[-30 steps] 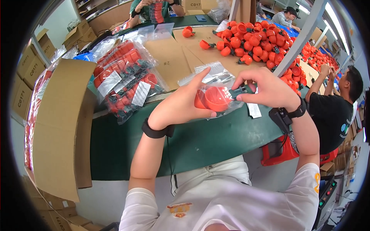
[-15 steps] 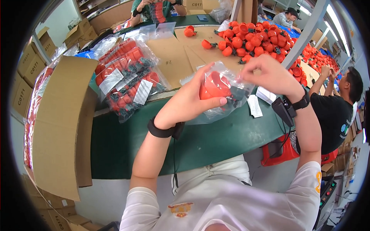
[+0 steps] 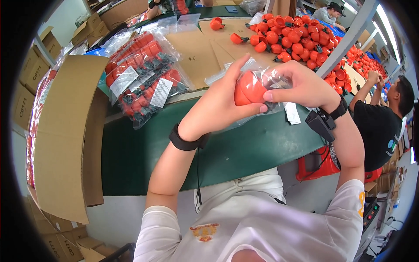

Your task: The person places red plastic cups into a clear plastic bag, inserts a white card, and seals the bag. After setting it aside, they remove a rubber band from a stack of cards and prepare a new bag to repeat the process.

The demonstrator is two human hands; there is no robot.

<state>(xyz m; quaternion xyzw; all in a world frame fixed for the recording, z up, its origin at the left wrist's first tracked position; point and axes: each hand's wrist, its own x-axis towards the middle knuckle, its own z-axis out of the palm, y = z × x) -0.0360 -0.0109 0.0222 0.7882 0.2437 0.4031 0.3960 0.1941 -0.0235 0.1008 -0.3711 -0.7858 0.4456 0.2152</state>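
Above the near edge of the green bench, both hands hold a clear plastic bag of red cup-shaped parts (image 3: 248,89). My left hand (image 3: 220,98) grips its left side, thumb across the front below the red parts. My right hand (image 3: 303,85) wraps the bag's right side, its thumb pressed against the red plastic. Dark parts at the right end of the bag are mostly hidden by the right fingers. Beneath the right hand, white paper slips (image 3: 291,114) lie on the bench.
Filled bags (image 3: 142,74) with white labels are stacked left, beside an open cardboard box (image 3: 65,139). Loose red cups (image 3: 292,39) are heaped at the back right, by a slanted grey post (image 3: 347,39). Co-workers sit across the bench and at right (image 3: 375,126).
My right hand has gone from pinching the bag's right edge to wrapping around its right side. The bag has shifted slightly right. The far co-worker's hands have moved mostly out of view.
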